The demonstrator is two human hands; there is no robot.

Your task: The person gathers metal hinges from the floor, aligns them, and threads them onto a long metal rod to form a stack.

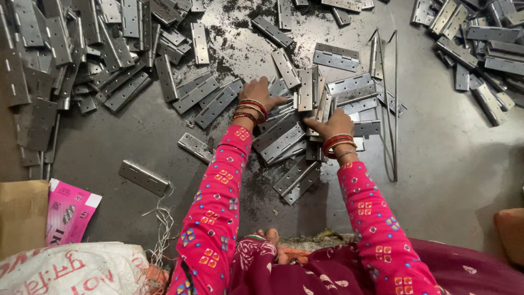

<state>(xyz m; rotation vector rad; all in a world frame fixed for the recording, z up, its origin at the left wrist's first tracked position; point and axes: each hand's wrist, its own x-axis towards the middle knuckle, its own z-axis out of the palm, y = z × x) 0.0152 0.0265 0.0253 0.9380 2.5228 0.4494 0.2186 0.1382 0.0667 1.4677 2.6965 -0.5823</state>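
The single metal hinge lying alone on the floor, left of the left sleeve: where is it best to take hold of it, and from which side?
Probably across its narrow width near the middle, coming from above. The lone hinge lies flat and folded, a long slim bar set diagonally, with bare floor along both long edges, so fingers can pinch those edges. Both the left hand and right hand rest on the central hinge pile.

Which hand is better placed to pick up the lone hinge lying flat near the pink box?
Probably the left hand: the lone hinge lies on its side of the floor, past the left sleeve. The right hand rests on the middle hinge pile and would have to cross over.
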